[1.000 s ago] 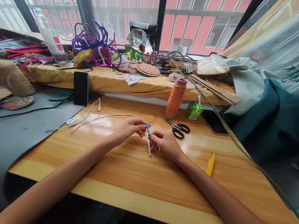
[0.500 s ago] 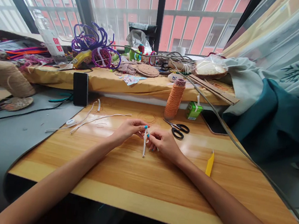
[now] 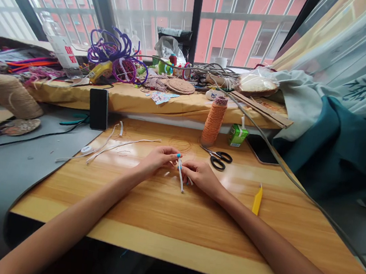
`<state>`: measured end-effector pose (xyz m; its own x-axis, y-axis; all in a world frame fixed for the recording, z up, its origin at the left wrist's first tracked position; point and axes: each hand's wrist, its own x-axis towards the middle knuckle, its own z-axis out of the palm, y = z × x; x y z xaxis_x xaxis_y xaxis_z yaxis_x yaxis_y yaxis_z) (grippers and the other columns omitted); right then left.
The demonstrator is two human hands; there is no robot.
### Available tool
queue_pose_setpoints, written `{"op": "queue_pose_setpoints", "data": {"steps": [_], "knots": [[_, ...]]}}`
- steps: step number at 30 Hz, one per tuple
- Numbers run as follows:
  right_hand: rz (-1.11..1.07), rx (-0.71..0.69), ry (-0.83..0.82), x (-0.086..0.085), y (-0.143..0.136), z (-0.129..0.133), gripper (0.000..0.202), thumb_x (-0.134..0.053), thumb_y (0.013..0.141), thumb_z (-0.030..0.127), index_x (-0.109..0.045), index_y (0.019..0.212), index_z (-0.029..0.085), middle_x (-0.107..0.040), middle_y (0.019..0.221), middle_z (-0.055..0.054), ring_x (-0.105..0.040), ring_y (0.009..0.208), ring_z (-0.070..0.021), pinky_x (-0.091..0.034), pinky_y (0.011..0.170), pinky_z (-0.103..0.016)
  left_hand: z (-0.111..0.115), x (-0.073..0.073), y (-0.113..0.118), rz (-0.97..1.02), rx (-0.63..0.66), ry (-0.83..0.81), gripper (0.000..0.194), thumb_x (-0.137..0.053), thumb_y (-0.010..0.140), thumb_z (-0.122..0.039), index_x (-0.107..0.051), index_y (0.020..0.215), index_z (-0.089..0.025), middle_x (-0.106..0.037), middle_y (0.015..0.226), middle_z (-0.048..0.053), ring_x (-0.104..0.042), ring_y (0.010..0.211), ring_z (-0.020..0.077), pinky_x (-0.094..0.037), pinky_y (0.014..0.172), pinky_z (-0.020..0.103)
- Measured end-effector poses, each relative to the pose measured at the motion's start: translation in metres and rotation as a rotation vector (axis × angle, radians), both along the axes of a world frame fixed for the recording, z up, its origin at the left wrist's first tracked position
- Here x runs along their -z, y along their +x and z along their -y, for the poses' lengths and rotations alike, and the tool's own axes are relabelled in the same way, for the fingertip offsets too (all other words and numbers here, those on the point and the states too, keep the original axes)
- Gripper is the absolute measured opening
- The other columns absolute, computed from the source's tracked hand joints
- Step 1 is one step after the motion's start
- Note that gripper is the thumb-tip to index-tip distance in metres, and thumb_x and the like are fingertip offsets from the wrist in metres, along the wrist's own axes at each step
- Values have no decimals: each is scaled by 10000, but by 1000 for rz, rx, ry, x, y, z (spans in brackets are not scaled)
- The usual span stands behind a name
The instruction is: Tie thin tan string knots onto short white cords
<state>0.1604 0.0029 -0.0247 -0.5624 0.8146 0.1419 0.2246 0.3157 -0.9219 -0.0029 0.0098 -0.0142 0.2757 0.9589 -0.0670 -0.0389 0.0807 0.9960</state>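
Over the middle of the wooden table, my left hand [image 3: 160, 158] pinches the top of a white cord [image 3: 181, 181] between thumb and fingertips. Its lower end hangs down and slants to the right. My right hand [image 3: 201, 175] is closed close beside it, its thumb and finger on the white cord just below the left fingertips. A second white end pokes out beneath the right fingers. How the strands join is hidden by the fingertips. More white cords [image 3: 125, 143] lie loose on the table left of my hands.
Black-handled scissors [image 3: 217, 159], an orange thread spool [image 3: 214, 122] and a green carton [image 3: 237, 135] stand or lie beyond my right hand. A yellow cutter [image 3: 257, 200] lies to the right. A phone [image 3: 98, 110] leans at the back left. Craft materials crowd the yellow-covered ledge [image 3: 134, 102].
The hanging cord end has swung right, from nearly vertical to slanted across the right fingertips. A second white end now shows below the right hand. Both hands stay almost in place.
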Motion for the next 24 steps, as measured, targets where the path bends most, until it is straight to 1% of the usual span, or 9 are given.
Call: {"op": "queue_pose_setpoints", "data": {"steps": [4,7,10,12,14,17,19,21,24], "knots": [[-13,-51,-11,-1,1,-1,329,-400,796,391,-569,671,138,-541,549,-1,-489,487,-87,-380,481,-199,-2,1,0,-122,-62,198,213,-596,648,-318,-561,712,-118,-540,584,-14,-508,549,85,-421,563,217],[-31,-31,-52,-2,1,0,392,-332,817,440,-546,689,137,-542,569,-6,-480,492,-86,-381,495,-202,-1,2,1,-265,-132,365,174,-540,695,-301,-554,714,-129,-540,596,-14,-503,542,88,-412,547,212],[-29,-25,-64,-2,0,0,394,-329,811,459,-544,723,140,-530,569,-1,-461,483,-83,-371,484,-199,4,0,3,-392,-182,461,139,-495,728,-264,-557,721,-141,-546,602,-14,-496,541,83,-402,547,199],[-18,-46,-36,-2,-1,1,331,-405,781,447,-546,795,148,-525,592,8,-457,489,-83,-362,477,-196,8,-3,5,-423,-193,477,130,-479,738,-250,-556,731,-145,-555,608,-14,-507,555,85,-405,557,194],[12,-43,33,-3,-2,3,269,-477,751,402,-543,838,156,-515,608,17,-447,503,-82,-347,480,-193,12,-6,7,-426,-207,473,125,-475,741,-243,-554,738,-147,-563,614,-13,-525,571,88,-411,568,190],[85,8,179,-5,-3,6,185,-477,762,318,-546,737,149,-480,575,25,-413,515,-78,-318,494,-192,17,-9,10,-418,-233,459,117,-486,733,-241,-555,737,-147,-568,613,-15,-541,573,90,-417,565,187],[121,29,230,-8,-3,7,200,-445,781,282,-526,658,146,-468,562,24,-405,522,-78,-313,508,-194,18,-10,11,-400,-243,441,118,-497,726,-245,-560,737,-146,-571,615,-15,-545,574,92,-422,563,188],[138,29,230,-10,-2,8,227,-413,796,260,-509,624,146,-479,572,19,-422,540,-81,-323,529,-194,17,-9,10,-363,-238,415,129,-509,719,-257,-565,739,-142,-571,609,-12,-544,572,95,-427,568,194],[135,2,169,-11,-1,9,242,-363,818,248,-515,659,146,-503,595,14,-444,539,-79,-340,538,-190,12,-7,8,-275,-183,368,155,-519,715,-278,-566,738,-132,-564,597,-7,-537,570,97,-436,575,207]]}}
